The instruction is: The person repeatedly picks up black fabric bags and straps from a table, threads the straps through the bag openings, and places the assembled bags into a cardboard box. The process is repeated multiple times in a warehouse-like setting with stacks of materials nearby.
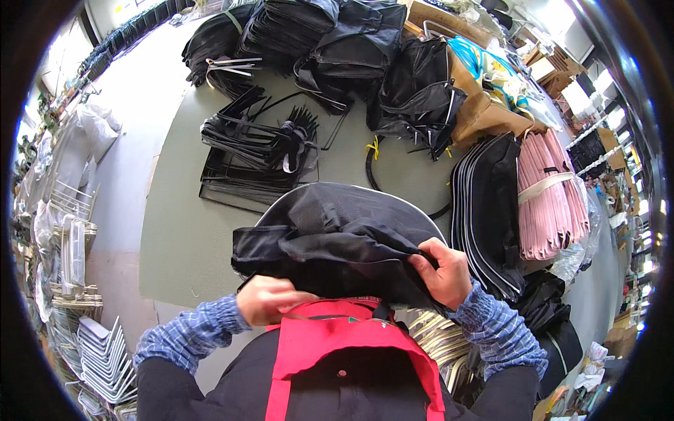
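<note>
A black fabric piece with white piping along its rounded far edge (337,247) lies bunched in front of me, close to my red apron. My right hand (445,273) pinches its near right edge between thumb and fingers. My left hand (271,301) is at the lower left edge of the fabric, by the top of the apron, with curled and slightly blurred fingers. Whether it grips the cloth cannot be made out. A bundle of black strips and thin frames (258,147) lies on the green table mat (179,221) just beyond the fabric.
Stacked black fabric pieces (289,31) line the far side. To the right stand piped black panels (487,210), a tied pink bundle (550,194) and an open cardboard box (474,105). Metal tube frames (108,363) are stacked at lower left, others (442,337) beside my waist.
</note>
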`<control>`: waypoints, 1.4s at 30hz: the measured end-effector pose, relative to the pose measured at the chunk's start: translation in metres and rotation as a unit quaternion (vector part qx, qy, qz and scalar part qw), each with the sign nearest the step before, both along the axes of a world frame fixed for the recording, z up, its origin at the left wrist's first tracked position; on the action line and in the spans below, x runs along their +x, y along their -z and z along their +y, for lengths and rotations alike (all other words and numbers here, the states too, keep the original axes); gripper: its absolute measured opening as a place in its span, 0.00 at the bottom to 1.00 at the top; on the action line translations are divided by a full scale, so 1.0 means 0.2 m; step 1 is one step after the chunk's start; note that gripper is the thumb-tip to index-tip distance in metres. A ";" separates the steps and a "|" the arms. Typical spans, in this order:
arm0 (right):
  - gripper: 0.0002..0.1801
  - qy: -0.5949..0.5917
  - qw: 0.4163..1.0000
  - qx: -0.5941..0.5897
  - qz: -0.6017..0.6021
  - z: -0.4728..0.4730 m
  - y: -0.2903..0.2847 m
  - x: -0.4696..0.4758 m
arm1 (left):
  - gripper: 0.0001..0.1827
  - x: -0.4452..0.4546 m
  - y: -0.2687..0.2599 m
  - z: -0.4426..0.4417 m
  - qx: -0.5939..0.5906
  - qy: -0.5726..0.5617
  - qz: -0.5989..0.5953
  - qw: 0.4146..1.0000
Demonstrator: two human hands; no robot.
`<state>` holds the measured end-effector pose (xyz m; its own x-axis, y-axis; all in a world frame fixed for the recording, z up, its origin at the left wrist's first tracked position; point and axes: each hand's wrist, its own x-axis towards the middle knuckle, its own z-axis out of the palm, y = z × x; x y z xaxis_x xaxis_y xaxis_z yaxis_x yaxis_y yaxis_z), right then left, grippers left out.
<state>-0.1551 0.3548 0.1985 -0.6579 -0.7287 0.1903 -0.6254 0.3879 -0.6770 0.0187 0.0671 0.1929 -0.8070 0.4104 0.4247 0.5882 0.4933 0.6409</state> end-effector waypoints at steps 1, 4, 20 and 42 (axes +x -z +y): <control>0.12 0.036 0.999 0.025 -0.017 0.02 0.00 0.01 | 0.12 0.00 -0.02 0.01 0.049 -0.108 0.064 0.991; 0.15 -0.025 0.997 0.007 -0.075 0.04 -0.01 0.05 | 0.06 -0.09 -0.02 -0.01 0.061 -0.296 0.059 0.951; 0.11 -0.242 0.966 -0.003 -0.085 0.16 -0.03 0.00 | 0.21 0.09 0.17 0.09 0.281 -0.002 -0.474 0.835; 0.21 -0.134 0.988 -0.026 -0.077 0.03 -0.41 0.00 | 0.17 0.28 0.46 -0.19 -0.213 -0.379 -0.254 0.864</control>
<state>-0.1551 0.3605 0.2800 -0.4676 -0.8719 0.1454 -0.5890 0.1848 -0.7867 0.0740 0.0282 0.1014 -0.9503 -0.2862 -0.1230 -0.3115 0.8677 0.3874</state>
